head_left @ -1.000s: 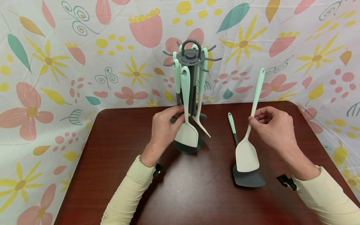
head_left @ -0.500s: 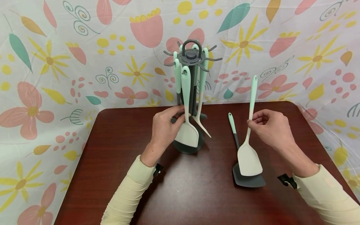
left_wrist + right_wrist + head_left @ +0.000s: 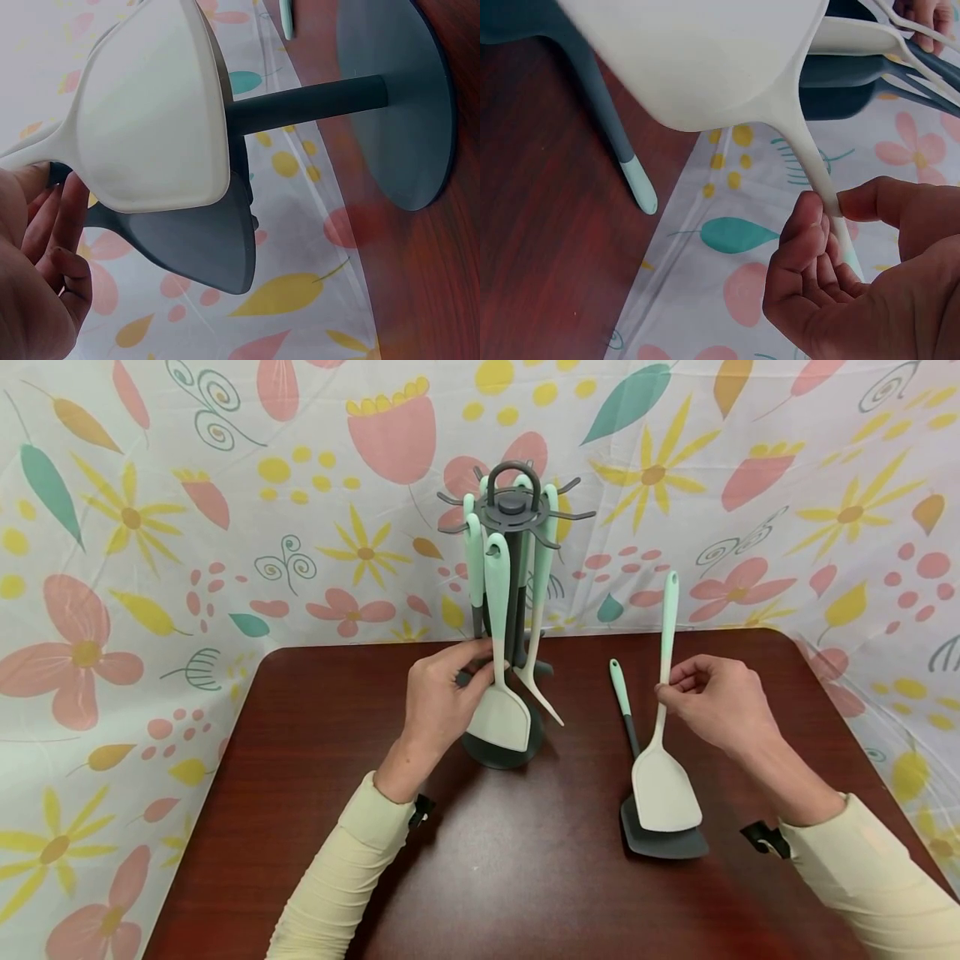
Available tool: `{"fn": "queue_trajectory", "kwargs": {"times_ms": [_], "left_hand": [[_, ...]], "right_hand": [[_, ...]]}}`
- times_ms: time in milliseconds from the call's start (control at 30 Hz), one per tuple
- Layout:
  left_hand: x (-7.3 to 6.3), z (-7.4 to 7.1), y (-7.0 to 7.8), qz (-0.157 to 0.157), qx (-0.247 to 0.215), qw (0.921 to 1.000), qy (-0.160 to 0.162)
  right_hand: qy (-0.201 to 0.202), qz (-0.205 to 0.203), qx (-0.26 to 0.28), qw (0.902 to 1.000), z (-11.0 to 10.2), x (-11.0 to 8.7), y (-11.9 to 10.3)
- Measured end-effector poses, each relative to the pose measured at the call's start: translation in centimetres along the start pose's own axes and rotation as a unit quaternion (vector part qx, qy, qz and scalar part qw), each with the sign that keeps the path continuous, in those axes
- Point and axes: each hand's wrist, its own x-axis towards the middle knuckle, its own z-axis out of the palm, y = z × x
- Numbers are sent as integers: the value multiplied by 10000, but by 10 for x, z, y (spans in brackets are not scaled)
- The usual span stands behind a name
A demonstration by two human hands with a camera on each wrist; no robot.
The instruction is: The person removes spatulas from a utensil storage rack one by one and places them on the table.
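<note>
A dark grey carousel rack (image 3: 512,510) with curved hooks holds several utensils with mint green handles. My left hand (image 3: 442,693) pinches the shaft of a white spatula (image 3: 501,720) hanging at its front. In the left wrist view, a dark grey utensil blade (image 3: 195,240) hangs behind that spatula's white blade. Thumb and fingers of my right hand (image 3: 723,703) pinch the shaft of a white turner (image 3: 666,789), mint handle end up and broad blade down. Its blade overlaps a dark grey turner (image 3: 663,845) lying on the table.
The reddish-brown table (image 3: 480,877) backs onto a flower-printed cloth (image 3: 300,510). Under the hanging utensils is the rack's round base (image 3: 409,150). Another white utensil (image 3: 538,697) hangs on the rack's right side, its blade angled outward.
My right hand has shifted slightly left, bringing the white turner's handle end left and down, and its blade a little right and lower. The left hand has stayed in place.
</note>
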Motion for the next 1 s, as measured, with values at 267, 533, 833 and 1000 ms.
{"fn": "queue_trajectory", "kwargs": {"times_ms": [267, 533, 833, 1000], "left_hand": [[0, 0, 0, -12, -2, 10000, 11], [0, 1, 0, 25, 25, 10000, 58], [0, 1, 1, 42, 34, 9999, 86], [0, 1, 1, 48, -16, 9999, 108]], "right_hand": [[-339, 148, -16, 9993, 4, 2, 5], [-692, 225, 58, 9973, 10, 2, 11], [-1058, 344, 157, 9937, 16, 2, 17], [-1191, 407, 150, 9919, 20, 4, 21]]}}
